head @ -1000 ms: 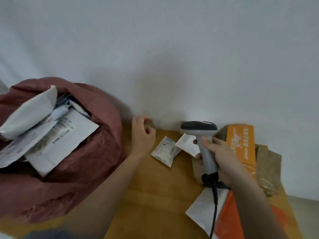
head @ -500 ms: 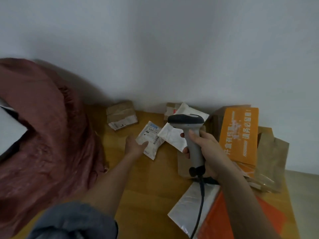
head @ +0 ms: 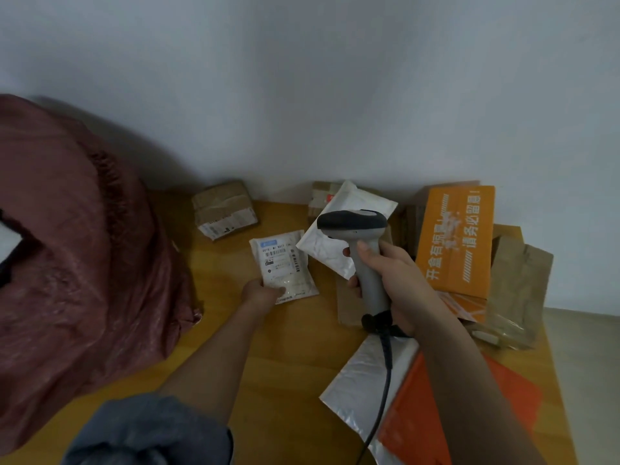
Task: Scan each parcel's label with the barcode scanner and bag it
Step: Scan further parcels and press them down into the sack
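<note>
My left hand (head: 261, 293) grips the near corner of a small white pouch parcel (head: 285, 266), whose barcode label faces up. My right hand (head: 396, 283) holds the grey barcode scanner (head: 355, 236) by its handle, with the dark head just right of the pouch and pointing left. Its cable (head: 382, 391) hangs down toward me. The big dark red bag (head: 67, 256) bulges at the left of the wooden table (head: 285, 380).
A small brown box (head: 224, 209) lies near the wall. A white padded mailer (head: 339, 229) lies behind the scanner. An orange carton (head: 456, 239), brown paper bags (head: 516, 286), a silver mailer (head: 362, 391) and an orange mailer (head: 446, 417) crowd the right side.
My left hand left the small brown box by the wall, moved to the white pouch and took hold of it. The view swung right, so the bag's opening slid out of frame.
</note>
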Tool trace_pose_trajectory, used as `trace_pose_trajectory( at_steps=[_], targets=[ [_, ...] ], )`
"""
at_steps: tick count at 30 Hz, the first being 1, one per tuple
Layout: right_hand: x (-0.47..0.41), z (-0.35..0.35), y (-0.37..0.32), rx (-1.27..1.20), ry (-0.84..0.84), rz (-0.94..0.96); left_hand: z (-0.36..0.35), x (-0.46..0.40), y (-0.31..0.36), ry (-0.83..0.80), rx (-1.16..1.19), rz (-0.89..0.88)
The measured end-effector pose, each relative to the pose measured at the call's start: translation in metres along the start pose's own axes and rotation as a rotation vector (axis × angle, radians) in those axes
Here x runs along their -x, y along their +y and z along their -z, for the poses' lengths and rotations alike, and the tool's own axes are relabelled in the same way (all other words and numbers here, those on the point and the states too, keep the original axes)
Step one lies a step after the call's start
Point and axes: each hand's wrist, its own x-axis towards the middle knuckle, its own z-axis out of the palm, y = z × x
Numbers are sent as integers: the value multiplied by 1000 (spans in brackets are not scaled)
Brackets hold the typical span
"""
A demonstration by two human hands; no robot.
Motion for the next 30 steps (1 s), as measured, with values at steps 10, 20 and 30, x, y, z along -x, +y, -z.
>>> trace_pose_trajectory(
  at_steps=[10, 20, 30],
  targets=[
    [78, -36, -17, -8, 43, 84, 71, 64, 24, -76, 219, -161],
    [165, -99, -33, -88, 27, 285, 151, 159, 50, -123, 352, -549],
    [227, -125, -65, -134, -30, 490, 199, 213, 69, -52, 505, -713]
  ],
)
